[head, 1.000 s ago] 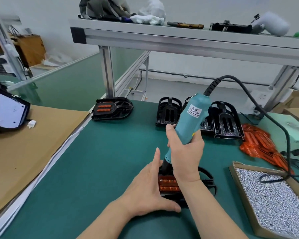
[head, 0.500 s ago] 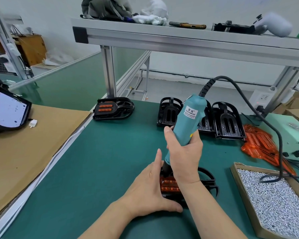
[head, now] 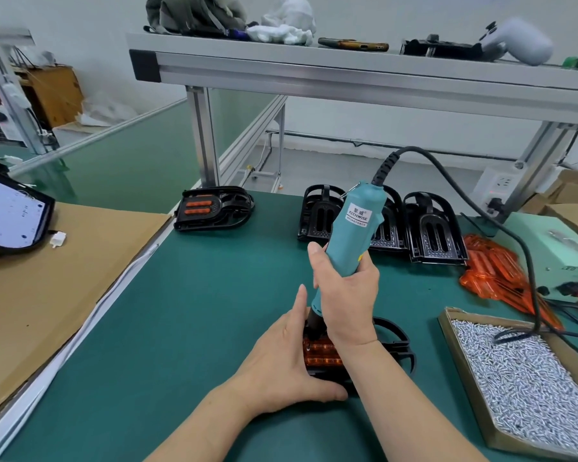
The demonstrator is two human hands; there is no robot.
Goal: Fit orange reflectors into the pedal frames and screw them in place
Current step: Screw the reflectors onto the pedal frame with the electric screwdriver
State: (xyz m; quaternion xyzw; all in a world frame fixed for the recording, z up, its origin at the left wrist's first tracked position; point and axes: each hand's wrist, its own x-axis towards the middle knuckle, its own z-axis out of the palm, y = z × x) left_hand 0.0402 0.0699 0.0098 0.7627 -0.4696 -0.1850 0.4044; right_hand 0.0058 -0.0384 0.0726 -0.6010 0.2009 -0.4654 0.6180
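Note:
A black pedal frame (head: 394, 345) lies on the green mat in front of me, with orange reflectors (head: 321, 353) set in it. My left hand (head: 281, 358) holds the frame's left end, thumb along its near edge and index finger straight up beside the tool. My right hand (head: 344, 295) grips a teal electric screwdriver (head: 351, 235), nearly upright, its black tip down on the frame next to the reflectors. The tip's contact point is partly hidden by my hands.
A finished pedal (head: 214, 208) with reflectors lies at the mat's back left. Three empty black frames (head: 431, 228) stand at the back. Loose orange reflectors (head: 494, 278) are piled on the right beside a power unit (head: 554, 251). A cardboard tray of screws (head: 528, 378) sits near right. Cardboard (head: 47, 288) covers the left bench.
The screwdriver has stayed upright on the frame, its top leaning slightly less to the right. Both hands keep their hold.

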